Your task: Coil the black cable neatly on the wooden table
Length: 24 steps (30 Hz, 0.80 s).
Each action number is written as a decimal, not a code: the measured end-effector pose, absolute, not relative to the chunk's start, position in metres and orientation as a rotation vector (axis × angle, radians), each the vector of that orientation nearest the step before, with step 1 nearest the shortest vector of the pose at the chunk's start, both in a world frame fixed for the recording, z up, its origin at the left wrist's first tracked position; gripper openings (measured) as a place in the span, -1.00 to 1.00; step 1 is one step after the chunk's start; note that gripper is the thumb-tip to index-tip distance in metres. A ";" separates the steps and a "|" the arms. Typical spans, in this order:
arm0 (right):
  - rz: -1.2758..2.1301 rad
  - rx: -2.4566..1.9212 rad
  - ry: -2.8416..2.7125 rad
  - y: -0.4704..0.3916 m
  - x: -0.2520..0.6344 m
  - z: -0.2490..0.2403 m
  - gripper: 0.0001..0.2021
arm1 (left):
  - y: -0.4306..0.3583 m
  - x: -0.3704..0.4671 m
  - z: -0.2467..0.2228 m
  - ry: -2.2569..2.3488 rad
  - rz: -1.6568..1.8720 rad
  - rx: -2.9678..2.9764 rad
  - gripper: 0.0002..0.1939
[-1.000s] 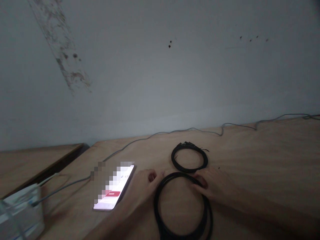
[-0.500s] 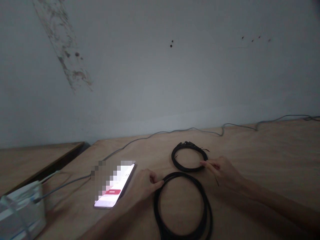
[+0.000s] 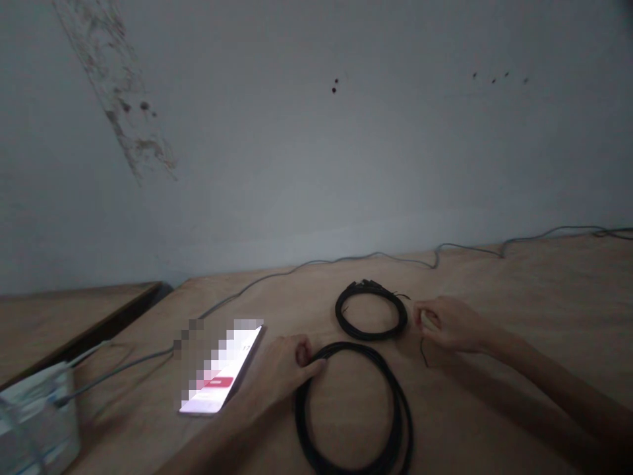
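Observation:
A large coil of black cable (image 3: 398, 396) lies on the wooden table, its lower part cut off by the frame's bottom edge. My left hand (image 3: 287, 363) is curled at the coil's upper left, with thumb and fingers closed on it. Beyond it lies a smaller black cable coil (image 3: 341, 316), with plugs at its far side and thin tie ends sticking out. To the right of that coil, apart from it, my right hand (image 3: 450, 323) is closed in a pinch. A short, thin black twist tie (image 3: 423, 354) hangs down from its fingers.
A phone (image 3: 232, 369) with a lit screen, partly pixelated, lies left of my left hand. At lower left stands a white box-like device (image 3: 44, 422) with cables. A grey cable (image 3: 316, 262) runs along the table's back by the wall. A dark gap (image 3: 123, 310) separates two tabletops.
My right hand has moved right, away from the small coil, and its fingers have curled in more. The twist tie now hangs lower from them. My left hand stays at the large coil.

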State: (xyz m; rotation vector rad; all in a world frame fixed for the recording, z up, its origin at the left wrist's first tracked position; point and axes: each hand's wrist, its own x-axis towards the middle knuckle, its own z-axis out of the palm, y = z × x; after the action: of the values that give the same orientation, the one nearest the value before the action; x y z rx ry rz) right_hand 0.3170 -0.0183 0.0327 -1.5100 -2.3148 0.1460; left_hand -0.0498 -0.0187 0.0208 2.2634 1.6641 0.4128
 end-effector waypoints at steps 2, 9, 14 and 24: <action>0.129 -1.576 -2.371 -0.021 0.318 0.037 -0.85 | -0.018 -0.051 0.020 1.671 0.405 2.272 -0.66; 0.173 -1.720 -2.466 -0.025 0.315 0.040 -0.89 | -0.023 -0.050 0.021 1.784 0.323 2.349 -0.72; 0.283 -1.661 -2.501 -0.017 0.324 0.022 -0.71 | -0.029 -0.047 0.022 1.777 0.276 2.426 -0.67; 0.355 -1.602 -2.428 -0.024 0.313 0.022 -0.72 | -0.030 -0.048 0.018 1.923 0.191 2.442 -0.65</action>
State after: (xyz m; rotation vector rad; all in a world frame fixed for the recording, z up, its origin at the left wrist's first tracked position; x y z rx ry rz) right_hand 0.3130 -0.0240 0.0217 -1.6015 -2.4276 0.3552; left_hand -0.0480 -0.0295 0.0178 2.4418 1.9227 0.1906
